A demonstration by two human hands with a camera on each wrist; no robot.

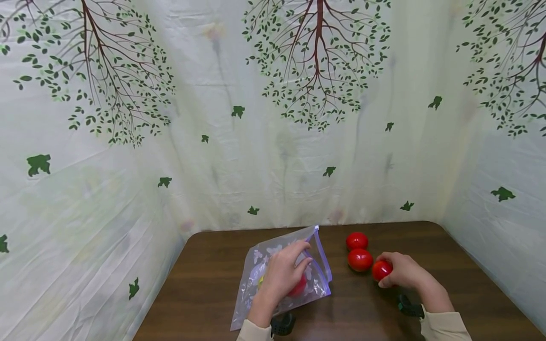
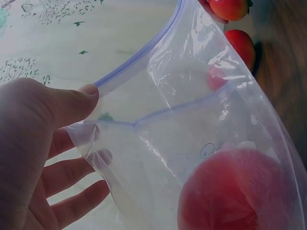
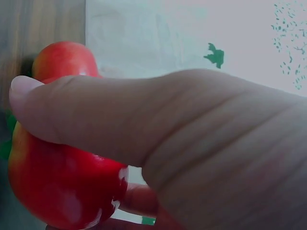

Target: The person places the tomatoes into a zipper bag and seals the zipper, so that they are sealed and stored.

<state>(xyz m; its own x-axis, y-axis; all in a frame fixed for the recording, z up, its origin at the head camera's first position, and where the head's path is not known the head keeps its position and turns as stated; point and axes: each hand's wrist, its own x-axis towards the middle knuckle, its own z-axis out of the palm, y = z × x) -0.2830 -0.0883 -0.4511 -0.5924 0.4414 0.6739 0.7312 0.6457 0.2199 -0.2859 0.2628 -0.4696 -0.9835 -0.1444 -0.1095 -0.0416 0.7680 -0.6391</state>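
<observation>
My left hand (image 1: pixel 279 272) pinches the rim of a clear zip bag (image 1: pixel 246 303) with a purple seal, the thumb on one side and fingertips behind the film in the left wrist view. Inside the bag lies a red round item (image 2: pixel 235 191), blurred by the plastic, and a bit of something yellow-green (image 1: pixel 261 281). To the right, my right hand (image 1: pixel 405 272) grips a shiny red tomato (image 1: pixel 381 270) between thumb and fingers, low over the table. Its green leaves (image 3: pixel 6 143) show in the right wrist view.
Two more red tomatoes, one farther back (image 1: pixel 356 241) and one nearer (image 1: pixel 360 260), lie between the bag and my right hand. The brown wooden table (image 1: pixel 196 284) ends at a pale curtain (image 1: pixel 281 189) printed with trees and leaves.
</observation>
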